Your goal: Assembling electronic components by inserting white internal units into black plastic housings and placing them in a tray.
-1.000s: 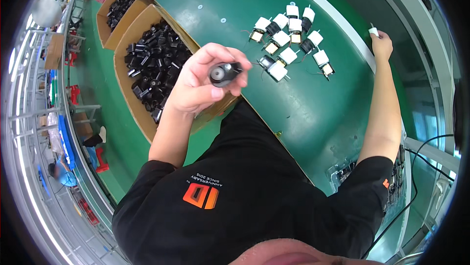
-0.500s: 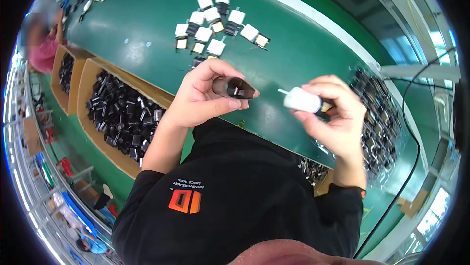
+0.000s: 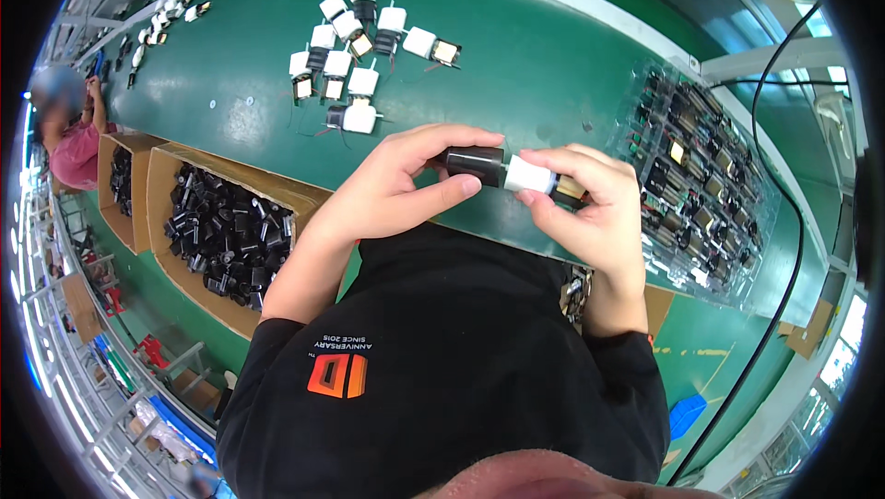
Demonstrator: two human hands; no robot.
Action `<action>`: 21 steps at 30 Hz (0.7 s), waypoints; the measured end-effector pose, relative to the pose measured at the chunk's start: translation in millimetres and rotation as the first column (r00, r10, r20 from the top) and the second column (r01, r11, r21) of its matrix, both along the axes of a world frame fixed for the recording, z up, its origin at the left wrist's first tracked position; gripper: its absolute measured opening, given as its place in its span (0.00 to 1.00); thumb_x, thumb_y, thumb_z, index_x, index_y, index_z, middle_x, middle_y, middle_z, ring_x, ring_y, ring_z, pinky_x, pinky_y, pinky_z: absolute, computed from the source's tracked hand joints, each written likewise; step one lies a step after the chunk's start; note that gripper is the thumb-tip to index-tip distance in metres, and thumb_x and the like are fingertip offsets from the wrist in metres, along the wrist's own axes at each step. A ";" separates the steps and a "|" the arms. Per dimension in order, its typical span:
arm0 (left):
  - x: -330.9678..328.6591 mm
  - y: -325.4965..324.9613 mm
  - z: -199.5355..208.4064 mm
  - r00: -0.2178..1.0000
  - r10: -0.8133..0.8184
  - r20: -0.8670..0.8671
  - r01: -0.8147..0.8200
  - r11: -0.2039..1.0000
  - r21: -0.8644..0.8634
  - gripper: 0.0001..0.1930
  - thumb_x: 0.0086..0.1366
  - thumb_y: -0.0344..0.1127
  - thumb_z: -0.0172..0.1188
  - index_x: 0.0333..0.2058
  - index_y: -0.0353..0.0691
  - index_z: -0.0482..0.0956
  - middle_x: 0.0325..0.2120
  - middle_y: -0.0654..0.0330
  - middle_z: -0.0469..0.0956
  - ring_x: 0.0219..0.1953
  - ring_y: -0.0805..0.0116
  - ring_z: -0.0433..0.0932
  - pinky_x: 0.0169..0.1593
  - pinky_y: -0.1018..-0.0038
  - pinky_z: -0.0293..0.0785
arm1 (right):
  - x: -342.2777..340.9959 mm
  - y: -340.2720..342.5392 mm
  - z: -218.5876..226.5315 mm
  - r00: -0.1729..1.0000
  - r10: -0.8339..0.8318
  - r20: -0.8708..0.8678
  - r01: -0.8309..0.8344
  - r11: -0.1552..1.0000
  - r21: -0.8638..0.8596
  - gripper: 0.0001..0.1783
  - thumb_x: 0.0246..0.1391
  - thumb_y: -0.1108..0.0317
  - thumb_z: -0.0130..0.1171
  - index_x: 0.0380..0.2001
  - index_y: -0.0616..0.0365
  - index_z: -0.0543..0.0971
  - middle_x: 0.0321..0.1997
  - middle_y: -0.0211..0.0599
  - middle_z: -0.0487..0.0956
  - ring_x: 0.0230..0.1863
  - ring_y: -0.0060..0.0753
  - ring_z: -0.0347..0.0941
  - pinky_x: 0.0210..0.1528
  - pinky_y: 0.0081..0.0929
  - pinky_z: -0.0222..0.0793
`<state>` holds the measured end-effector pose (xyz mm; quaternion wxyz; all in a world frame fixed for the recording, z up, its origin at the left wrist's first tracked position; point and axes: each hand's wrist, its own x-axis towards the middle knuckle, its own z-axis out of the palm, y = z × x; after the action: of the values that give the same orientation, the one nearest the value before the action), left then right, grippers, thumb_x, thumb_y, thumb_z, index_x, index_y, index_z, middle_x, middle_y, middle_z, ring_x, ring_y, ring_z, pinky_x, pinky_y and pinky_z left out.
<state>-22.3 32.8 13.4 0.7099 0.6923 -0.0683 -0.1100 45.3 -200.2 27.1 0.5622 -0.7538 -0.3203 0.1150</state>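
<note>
Between thumb and fingers, my left hand (image 3: 396, 176) grips a glossy black hollow housing (image 3: 476, 166), lying sideways over the near edge of the green table. From the right, my right hand (image 3: 590, 204) pinches a small motor assembly (image 3: 532, 175) with a white cylindrical body and a brass-and-black rear part. Its shaft end faces the housing's right end, and the two are close together. Whether the shaft has entered the housing I cannot tell. Just beyond my left hand lies a group of similar white-and-black assemblies (image 3: 363, 82).
Cardboard boxes of black housings (image 3: 226, 241) stand along the table's near left edge. Clear plastic trays of motor parts (image 3: 701, 185) lie at the right, near a black cable (image 3: 784, 250). A person in a red top (image 3: 78, 153) sits at the far left.
My hands have come together. The black housing has turned toward the right, and the white motor assembly has moved left to meet its end. The view has shifted slightly.
</note>
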 end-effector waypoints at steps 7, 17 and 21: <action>4.5 -14.4 3.6 0.994 -0.058 0.095 0.029 0.960 0.277 0.21 0.59 0.27 0.64 0.52 0.36 0.77 0.42 0.56 0.81 0.43 0.67 0.79 0.45 0.73 0.73 | -4.6 -6.7 -0.7 0.999 0.004 -0.038 -0.006 0.998 -0.061 0.17 0.39 0.79 0.65 0.38 0.62 0.82 0.28 0.40 0.81 0.29 0.34 0.79 0.34 0.24 0.73; 9.5 -12.0 -9.6 0.993 -0.091 0.073 0.076 0.979 0.188 0.21 0.59 0.28 0.65 0.52 0.36 0.77 0.39 0.55 0.83 0.39 0.66 0.81 0.44 0.72 0.75 | -4.5 -4.4 -17.7 0.816 0.050 -0.576 0.007 0.995 0.097 0.13 0.46 0.79 0.64 0.37 0.63 0.78 0.31 0.31 0.81 0.35 0.20 0.77 0.35 0.20 0.72; 13.4 -16.4 -2.4 0.984 -0.158 0.079 0.129 0.948 0.292 0.23 0.57 0.29 0.67 0.54 0.38 0.77 0.36 0.56 0.82 0.38 0.69 0.80 0.44 0.73 0.75 | -0.5 -3.0 -36.4 0.872 0.089 -0.482 -0.034 0.992 0.122 0.16 0.47 0.81 0.62 0.39 0.60 0.70 0.37 0.31 0.77 0.34 0.18 0.74 0.33 0.17 0.72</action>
<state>-8.8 16.4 11.0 0.5884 0.7853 -0.1376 -0.1348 44.8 -203.2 -9.3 0.6611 -0.6580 -0.1984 0.3010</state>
